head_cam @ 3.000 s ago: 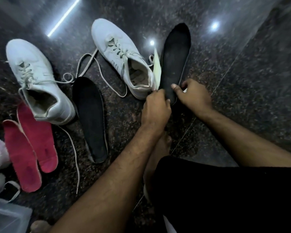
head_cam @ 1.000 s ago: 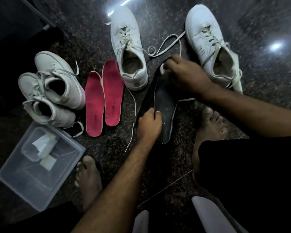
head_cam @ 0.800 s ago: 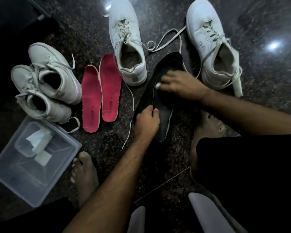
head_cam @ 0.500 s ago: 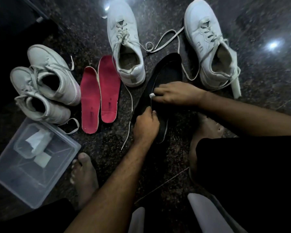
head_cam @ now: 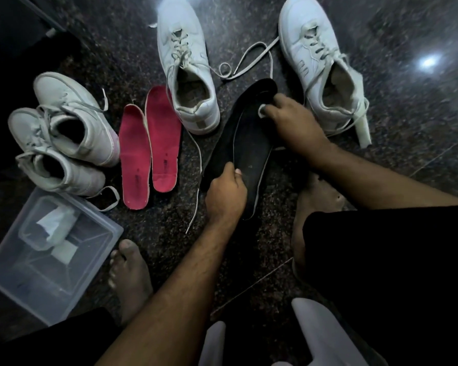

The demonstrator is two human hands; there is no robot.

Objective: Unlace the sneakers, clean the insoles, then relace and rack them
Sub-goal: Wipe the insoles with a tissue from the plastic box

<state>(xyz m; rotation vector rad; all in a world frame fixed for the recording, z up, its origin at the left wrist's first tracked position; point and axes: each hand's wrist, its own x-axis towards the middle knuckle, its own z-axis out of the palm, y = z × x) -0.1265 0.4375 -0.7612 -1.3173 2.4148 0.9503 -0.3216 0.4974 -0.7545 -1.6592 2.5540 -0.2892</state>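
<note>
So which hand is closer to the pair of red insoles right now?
Left. The left hand grips the black insole's heel end just right of the red insoles; the right hand is farther right.

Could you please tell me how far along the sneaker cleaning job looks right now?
Done: two red insoles lie out on the dark stone floor.
In hand: the left hand grips a black insole while the right hand presses a small white wipe to it.
Left: all four white sneakers still need insoles, lacing and racking.
</note>
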